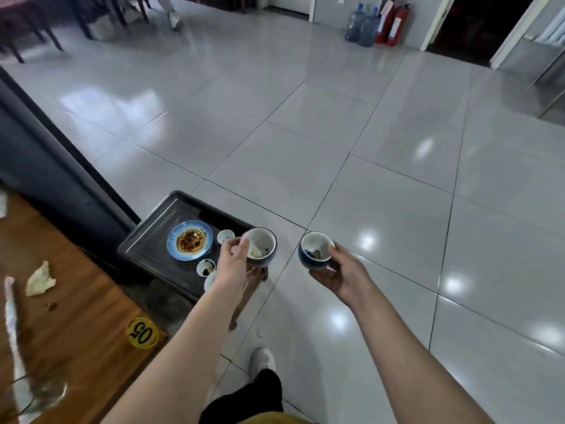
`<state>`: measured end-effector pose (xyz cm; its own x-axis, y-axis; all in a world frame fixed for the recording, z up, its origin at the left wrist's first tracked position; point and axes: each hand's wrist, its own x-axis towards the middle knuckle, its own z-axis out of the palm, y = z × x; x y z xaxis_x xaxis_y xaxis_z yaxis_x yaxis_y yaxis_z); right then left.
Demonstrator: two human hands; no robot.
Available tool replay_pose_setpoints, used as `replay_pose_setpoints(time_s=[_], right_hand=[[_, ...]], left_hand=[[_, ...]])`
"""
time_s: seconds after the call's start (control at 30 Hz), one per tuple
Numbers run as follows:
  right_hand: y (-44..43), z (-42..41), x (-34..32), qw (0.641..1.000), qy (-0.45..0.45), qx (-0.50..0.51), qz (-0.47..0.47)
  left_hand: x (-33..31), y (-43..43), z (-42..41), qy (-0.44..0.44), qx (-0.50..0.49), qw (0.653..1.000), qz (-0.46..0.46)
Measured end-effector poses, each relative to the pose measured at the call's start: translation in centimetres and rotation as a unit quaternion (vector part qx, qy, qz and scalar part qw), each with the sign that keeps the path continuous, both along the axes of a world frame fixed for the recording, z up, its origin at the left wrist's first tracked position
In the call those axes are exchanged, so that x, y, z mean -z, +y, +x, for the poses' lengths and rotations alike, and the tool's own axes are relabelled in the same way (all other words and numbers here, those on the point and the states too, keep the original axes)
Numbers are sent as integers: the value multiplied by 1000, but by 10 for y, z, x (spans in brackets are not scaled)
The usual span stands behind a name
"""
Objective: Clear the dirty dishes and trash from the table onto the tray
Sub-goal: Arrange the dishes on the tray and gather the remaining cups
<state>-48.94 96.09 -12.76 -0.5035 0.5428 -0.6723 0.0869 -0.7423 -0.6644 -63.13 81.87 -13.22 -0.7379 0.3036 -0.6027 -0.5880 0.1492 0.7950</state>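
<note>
The brown wooden table bears a crumpled white paper napkin, a long white paper strip and, at its right corner, a round yellow "05" sticker. The black rectangular tray holds a round blue sauce-smeared plate and small white sauce dishes by its right edge.

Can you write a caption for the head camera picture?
Left hand holds the left cup, right hand the right cup, by the black tray.

Left hand, right hand, one bowl each
</note>
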Motion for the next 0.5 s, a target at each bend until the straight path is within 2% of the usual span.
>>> replay_pose_setpoints(time_s=[0.27, 0.5], right_hand=[[21, -91, -1, 998, -15, -55, 14], [15, -159, 5, 991, -25, -127, 9]], left_hand=[[9, -4, -87, -12, -52, 999, 5], [15, -25, -126, -18, -118, 993, -3]])
